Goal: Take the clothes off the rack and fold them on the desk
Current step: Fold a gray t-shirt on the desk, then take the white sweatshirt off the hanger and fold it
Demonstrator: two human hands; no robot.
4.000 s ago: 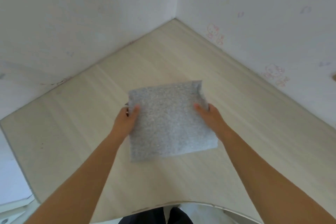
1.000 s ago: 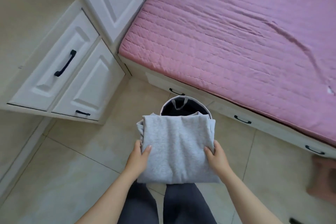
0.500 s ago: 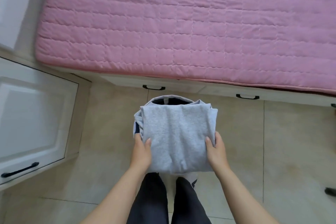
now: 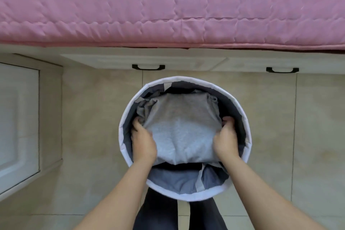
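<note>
The left hand (image 4: 143, 144) grips the left edge of the folded grey garment (image 4: 181, 129), its fingers curled round the cloth. The right hand (image 4: 226, 140) grips the right edge in the same way. The fingertips of both hands are tucked under the fabric and hidden.

The garment sits inside the round basket (image 4: 121, 136), below the pale rim, with both hands down in there with it. Its far corners are bunched against the dark inner wall, and it covers whatever lies at the bottom.

Two pale fabric tabs (image 4: 200, 179) run down the inside of the basket; they are too blurred to tell whether they carry print.

The near rim overlaps the person's dark trousers (image 4: 155, 211), so the knees are out of sight. The basket stands on a beige tiled floor (image 4: 89, 117), just in front of a bed base with two black drawer handles (image 4: 148, 67).

Above these lies a pink quilted mattress (image 4: 168, 5), cut off at the top and at both sides. A white cabinet door (image 4: 16, 117) is cut off at the left edge.
</note>
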